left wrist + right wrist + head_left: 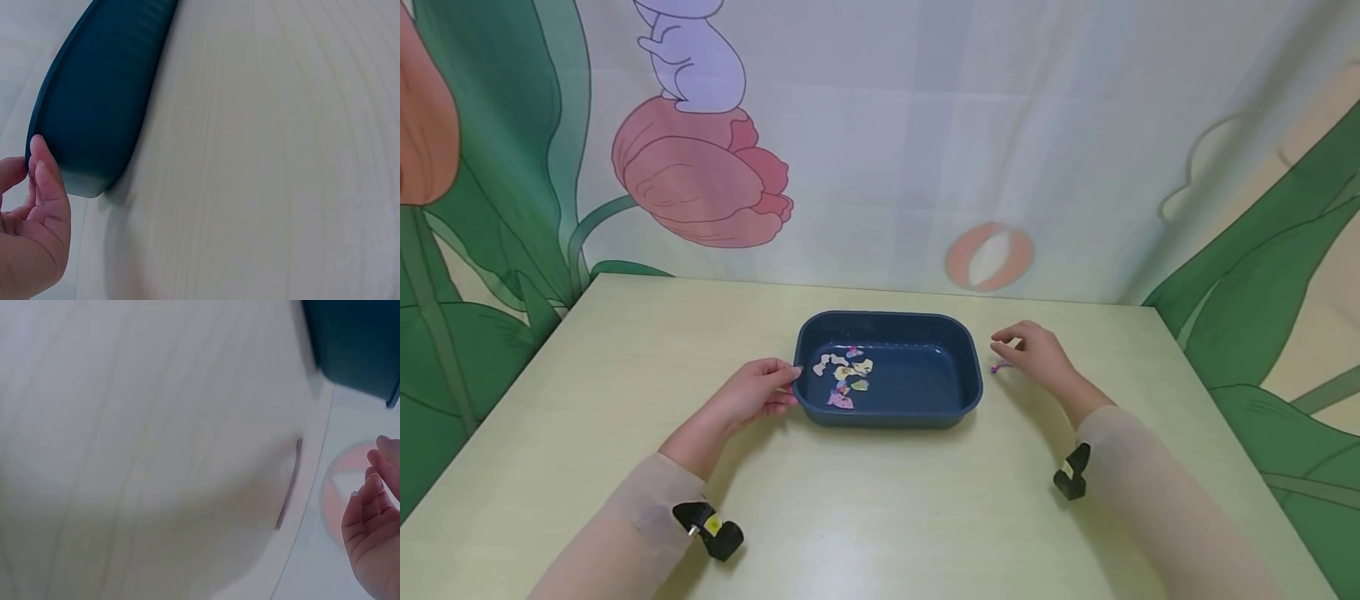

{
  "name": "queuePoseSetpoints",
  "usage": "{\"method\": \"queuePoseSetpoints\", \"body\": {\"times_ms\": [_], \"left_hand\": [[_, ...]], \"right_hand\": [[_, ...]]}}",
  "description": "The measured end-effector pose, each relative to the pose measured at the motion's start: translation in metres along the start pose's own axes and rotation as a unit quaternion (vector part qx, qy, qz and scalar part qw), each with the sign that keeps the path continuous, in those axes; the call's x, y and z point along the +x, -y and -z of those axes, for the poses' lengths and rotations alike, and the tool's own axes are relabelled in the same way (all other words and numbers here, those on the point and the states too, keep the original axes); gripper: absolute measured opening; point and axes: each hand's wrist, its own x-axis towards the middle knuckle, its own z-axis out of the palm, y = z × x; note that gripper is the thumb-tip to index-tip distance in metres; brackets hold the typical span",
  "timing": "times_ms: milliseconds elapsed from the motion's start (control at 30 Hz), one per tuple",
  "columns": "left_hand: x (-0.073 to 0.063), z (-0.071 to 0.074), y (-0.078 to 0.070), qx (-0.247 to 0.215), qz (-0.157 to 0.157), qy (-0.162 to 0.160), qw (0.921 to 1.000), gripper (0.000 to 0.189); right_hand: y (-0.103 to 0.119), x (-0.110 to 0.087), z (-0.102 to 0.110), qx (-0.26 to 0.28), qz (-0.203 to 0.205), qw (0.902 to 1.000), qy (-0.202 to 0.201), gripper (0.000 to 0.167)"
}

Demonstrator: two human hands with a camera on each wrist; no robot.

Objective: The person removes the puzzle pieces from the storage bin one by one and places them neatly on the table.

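Note:
A dark blue rectangular basin (917, 418) stands on the table, with several small colourful flat pieces (840, 400) at the left of its floor. My left hand (760, 390) pinches the basin's left rim, thumb on top and fingers against the outer wall. In the left wrist view the fingers (47, 181) press on that wall. Off the basin's right side, my right hand (1033, 354) hovers with fingers loosely bent and nothing seen between them. Below it lies a thin pink-purple strip (998, 367), seen in the right wrist view as a slender curved strip (289, 484).
The pale wooden table (865, 517) reaches back to a printed curtain (865, 150) with flowers and leaves. A small black camera (722, 537) is strapped to the left sleeve, another camera (1071, 475) to the right.

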Motion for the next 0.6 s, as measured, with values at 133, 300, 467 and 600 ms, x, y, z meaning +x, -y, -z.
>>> {"method": "queuePoseSetpoints", "body": {"times_ms": [133, 300, 467, 600], "left_hand": [[0.001, 0.0, -0.001, 0.004, -0.002, -0.002, 1.0, 0.031], [-0.001, 0.001, -0.002, 0.011, 0.003, 0.0, 0.9999, 0.03], [-0.001, 0.0, -0.002, 0.014, 0.009, 0.001, 0.9999, 0.03], [-0.001, -0.001, -0.003, 0.014, 0.009, 0.001, 0.9999, 0.031]], "right_hand": [[0.011, 0.0, -0.003, 0.05, -0.005, 0.9987, -0.007, 0.024], [0.02, -0.003, -0.008, 0.116, 0.002, 0.993, -0.02, 0.025], [0.034, -0.006, -0.01, 0.172, 0.021, 0.9845, -0.03, 0.025], [0.047, -0.007, -0.013, 0.184, 0.029, 0.9823, -0.022, 0.026]]}}
